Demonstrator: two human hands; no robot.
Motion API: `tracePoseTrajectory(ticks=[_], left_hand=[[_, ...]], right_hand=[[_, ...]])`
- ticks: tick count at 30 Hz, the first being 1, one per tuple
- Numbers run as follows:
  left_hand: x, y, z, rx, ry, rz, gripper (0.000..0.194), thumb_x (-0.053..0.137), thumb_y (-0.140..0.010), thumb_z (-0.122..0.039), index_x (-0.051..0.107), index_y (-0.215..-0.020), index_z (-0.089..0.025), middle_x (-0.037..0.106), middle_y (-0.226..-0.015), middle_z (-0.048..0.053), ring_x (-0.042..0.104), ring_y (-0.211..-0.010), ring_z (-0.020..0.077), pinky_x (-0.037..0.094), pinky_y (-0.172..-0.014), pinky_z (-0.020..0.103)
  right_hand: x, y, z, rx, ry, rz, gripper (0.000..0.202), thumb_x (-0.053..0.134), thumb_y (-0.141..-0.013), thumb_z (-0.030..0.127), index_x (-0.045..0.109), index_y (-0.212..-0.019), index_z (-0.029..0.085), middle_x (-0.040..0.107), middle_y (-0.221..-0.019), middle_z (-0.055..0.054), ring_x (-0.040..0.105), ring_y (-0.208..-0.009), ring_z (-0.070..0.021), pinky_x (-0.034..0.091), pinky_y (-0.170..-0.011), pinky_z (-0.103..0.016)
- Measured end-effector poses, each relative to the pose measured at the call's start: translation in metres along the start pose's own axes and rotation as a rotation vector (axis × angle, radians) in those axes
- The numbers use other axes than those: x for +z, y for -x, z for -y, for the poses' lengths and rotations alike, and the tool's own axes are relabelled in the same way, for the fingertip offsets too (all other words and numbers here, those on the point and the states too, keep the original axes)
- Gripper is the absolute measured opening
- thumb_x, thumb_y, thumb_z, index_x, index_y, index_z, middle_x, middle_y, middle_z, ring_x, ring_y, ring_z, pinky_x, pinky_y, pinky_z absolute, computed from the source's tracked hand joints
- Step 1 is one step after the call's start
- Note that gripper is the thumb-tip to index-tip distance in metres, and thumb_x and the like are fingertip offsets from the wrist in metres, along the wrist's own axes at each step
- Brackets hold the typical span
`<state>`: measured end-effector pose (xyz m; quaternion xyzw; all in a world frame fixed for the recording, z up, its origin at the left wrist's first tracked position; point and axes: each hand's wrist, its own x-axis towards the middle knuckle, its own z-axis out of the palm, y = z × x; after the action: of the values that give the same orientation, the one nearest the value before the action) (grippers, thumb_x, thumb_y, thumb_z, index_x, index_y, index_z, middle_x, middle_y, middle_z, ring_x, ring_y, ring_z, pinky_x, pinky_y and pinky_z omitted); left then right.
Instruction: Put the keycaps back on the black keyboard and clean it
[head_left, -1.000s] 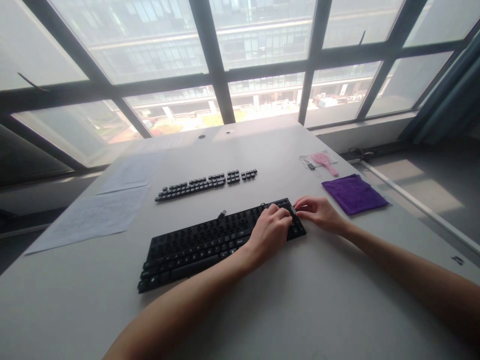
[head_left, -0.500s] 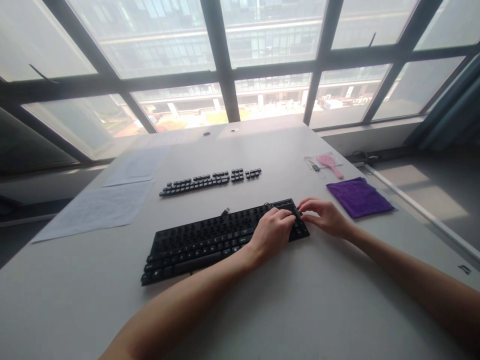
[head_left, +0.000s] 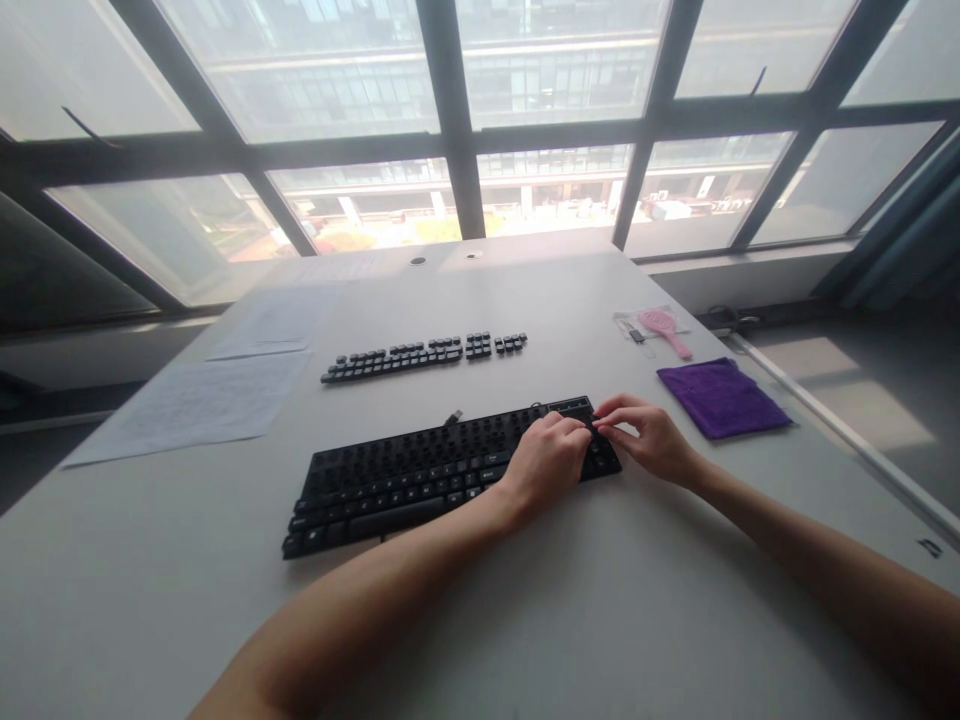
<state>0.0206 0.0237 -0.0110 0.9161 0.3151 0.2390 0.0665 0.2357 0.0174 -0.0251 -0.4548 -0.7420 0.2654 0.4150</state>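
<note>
A black keyboard (head_left: 420, 480) lies slightly slanted on the white desk. Its upper rows are bare of keycaps; the lower rows have theirs. My left hand (head_left: 546, 455) rests over the right part of the keyboard, fingers curled down at the number pad and their tips largely hidden. At the keyboard's right edge my right hand (head_left: 646, 438) has thumb and forefinger pinched together close to the left fingertips. What is between them is too small to make out. Behind the keyboard, loose black keycaps (head_left: 397, 360) are laid out in rows.
A USB plug (head_left: 454, 417) lies behind the keyboard. To the right are a folded purple cloth (head_left: 724, 398), a pink hairbrush (head_left: 664, 328) and a small clear bag. Sheets of paper (head_left: 187, 400) cover the desk's left side. Large windows stand beyond the far edge.
My right thumb and forefinger have closed together and moved slightly left, nearer my left fingertips. My left hand stays over the number pad. The view has shifted a little.
</note>
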Motion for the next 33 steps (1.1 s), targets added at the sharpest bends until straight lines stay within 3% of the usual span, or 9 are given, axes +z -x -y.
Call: tracePoseTrajectory(ticks=[2, 6, 13, 18, 33], left_hand=[[0.000, 0.000, 0.000, -0.004, -0.007, 0.005, 0.022, 0.052, -0.099, -0.017, 0.073, -0.095, -0.016, 0.075, -0.101, 0.007, 0.062, -0.091, 0.0216, 0.054, -0.089, 0.035], [0.001, -0.001, 0.000, -0.005, -0.011, 0.012, 0.023, 0.051, -0.099, -0.017, 0.072, -0.091, -0.015, 0.074, -0.098, 0.008, 0.062, -0.091, 0.0209, 0.054, -0.088, 0.034], [-0.001, -0.001, 0.000, -0.001, -0.011, 0.025, 0.023, 0.050, -0.099, -0.016, 0.071, -0.088, -0.016, 0.073, -0.095, 0.008, 0.060, -0.087, 0.0202, 0.053, -0.086, 0.033], [0.000, -0.001, 0.001, 0.003, 0.005, 0.005, 0.022, 0.051, -0.098, -0.016, 0.071, -0.090, -0.017, 0.073, -0.095, 0.008, 0.061, -0.090, 0.0210, 0.054, -0.088, 0.035], [0.002, -0.001, 0.001, -0.014, 0.020, 0.008, 0.022, 0.051, -0.098, -0.017, 0.073, -0.094, -0.017, 0.073, -0.096, 0.010, 0.063, -0.093, 0.0218, 0.055, -0.088, 0.036]], right_hand=[[0.004, -0.003, 0.002, 0.111, -0.065, -0.029, 0.017, 0.070, -0.088, 0.036, 0.076, -0.083, 0.021, 0.072, -0.097, -0.007, 0.068, -0.092, -0.0224, 0.055, -0.082, -0.036], [0.006, -0.008, 0.005, 0.356, -0.177, -0.036, 0.028, 0.080, -0.075, 0.037, 0.073, -0.094, 0.018, 0.072, -0.086, -0.005, 0.066, -0.080, -0.0192, 0.054, -0.071, -0.030], [-0.003, -0.023, 0.001, 0.641, -0.354, 0.082, 0.036, 0.087, -0.064, 0.037, 0.073, -0.087, 0.013, 0.070, -0.073, -0.003, 0.061, -0.063, -0.0139, 0.049, -0.056, -0.025], [-0.012, -0.029, -0.003, 0.687, -0.402, 0.145, 0.048, 0.094, -0.055, 0.039, 0.076, -0.090, 0.011, 0.072, -0.072, -0.006, 0.063, -0.063, -0.0157, 0.052, -0.059, -0.028], [-0.020, -0.036, -0.009, 0.718, -0.343, 0.251, 0.045, 0.094, -0.057, 0.038, 0.075, -0.088, 0.011, 0.071, -0.067, -0.004, 0.059, -0.057, -0.0121, 0.047, -0.053, -0.023]])
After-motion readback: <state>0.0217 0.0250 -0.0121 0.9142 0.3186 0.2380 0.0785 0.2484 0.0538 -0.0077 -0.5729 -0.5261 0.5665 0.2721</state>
